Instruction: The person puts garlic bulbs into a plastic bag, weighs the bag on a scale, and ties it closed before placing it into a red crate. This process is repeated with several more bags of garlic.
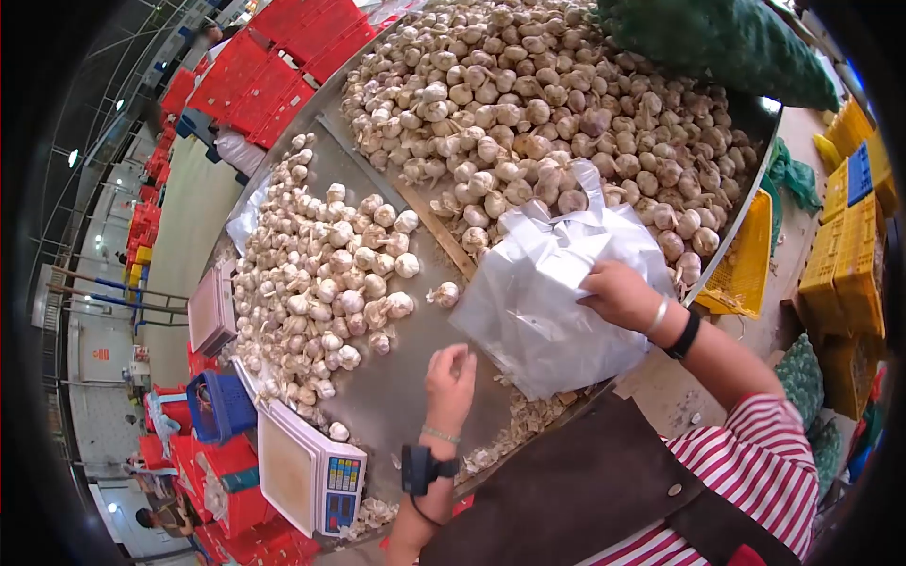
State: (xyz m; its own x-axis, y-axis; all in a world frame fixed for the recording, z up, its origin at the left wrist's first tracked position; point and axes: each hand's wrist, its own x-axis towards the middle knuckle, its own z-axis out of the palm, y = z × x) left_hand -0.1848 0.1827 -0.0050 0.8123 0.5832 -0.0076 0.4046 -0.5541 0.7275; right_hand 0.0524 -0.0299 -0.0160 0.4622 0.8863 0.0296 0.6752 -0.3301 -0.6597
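My right hand (621,297) is closed on a white plastic bag (557,292), gripping it near its upper right side. The bag hangs over the metal table's edge area, crumpled, with its handles pointing up. My left hand (450,387) is over the bare metal, its fingers curled together and nothing showing in them. A single garlic bulb (444,294) lies just beyond it, between the bag and a pile of cleaner garlic bulbs (330,283) on the left. A larger heap of garlic (528,104) covers the far side of the table.
A wooden strip (434,231) divides the two piles. A digital scale (307,472) stands at the table's left edge, with a blue basket (220,406) beside it. Garlic skins (528,424) litter the near edge. A green mesh sack (722,47) rests on the heap. Yellow crates (840,274) are stacked right.
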